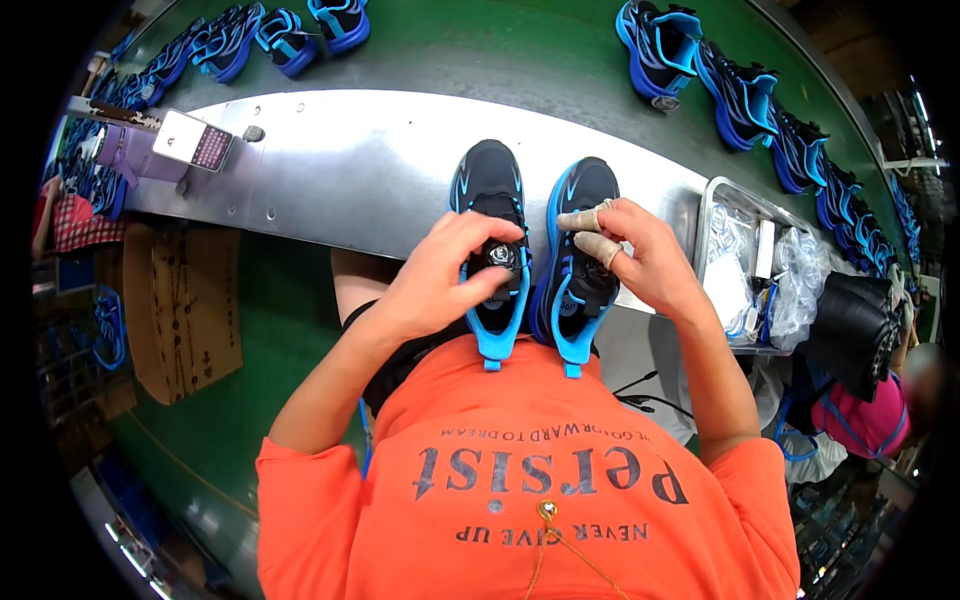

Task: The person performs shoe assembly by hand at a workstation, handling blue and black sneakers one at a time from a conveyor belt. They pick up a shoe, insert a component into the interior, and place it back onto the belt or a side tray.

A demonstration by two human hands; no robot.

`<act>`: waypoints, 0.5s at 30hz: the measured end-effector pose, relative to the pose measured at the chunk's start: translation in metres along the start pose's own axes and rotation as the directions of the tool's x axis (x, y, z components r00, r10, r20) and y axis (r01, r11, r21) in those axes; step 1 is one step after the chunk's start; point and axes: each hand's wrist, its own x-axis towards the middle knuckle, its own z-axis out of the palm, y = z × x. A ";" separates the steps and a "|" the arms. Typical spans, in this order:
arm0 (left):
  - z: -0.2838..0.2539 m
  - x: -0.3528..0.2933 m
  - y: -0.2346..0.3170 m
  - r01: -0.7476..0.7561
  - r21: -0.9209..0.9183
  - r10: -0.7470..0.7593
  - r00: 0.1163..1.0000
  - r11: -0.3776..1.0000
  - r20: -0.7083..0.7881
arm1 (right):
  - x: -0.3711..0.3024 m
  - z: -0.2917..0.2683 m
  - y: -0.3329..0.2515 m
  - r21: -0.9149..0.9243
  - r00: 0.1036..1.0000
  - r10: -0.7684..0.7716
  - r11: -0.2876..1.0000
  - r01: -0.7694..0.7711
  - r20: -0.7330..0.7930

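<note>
Two black sneakers with blue soles and light-blue linings, a left shoe [490, 170] and a right shoe [597, 180], stand side by side on the metal bench edge, heels toward me. Thumb and index finger of my left hand [435, 275] bracket the round lacing dial [503, 256] on the left shoe's tongue. Over the right shoe's laces is my right hand [645, 250], thumb and index finger in pale finger covers and drawn close in a pinch. Whatever is between those fingertips is too small to make out.
Sneakers [745, 100] line the green conveyor [480, 50] beyond the bench. To the right stands a clear bin [712, 215] with plastic bags and small parts. At the left are a phone [190, 140] on a purple holder and a cardboard box [185, 310].
</note>
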 end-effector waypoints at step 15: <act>0.006 -0.002 0.000 0.039 0.100 -0.030 0.996 0.994 -0.088 | 0.006 0.003 -0.005 -0.040 0.999 -0.003 0.999 0.004 0.035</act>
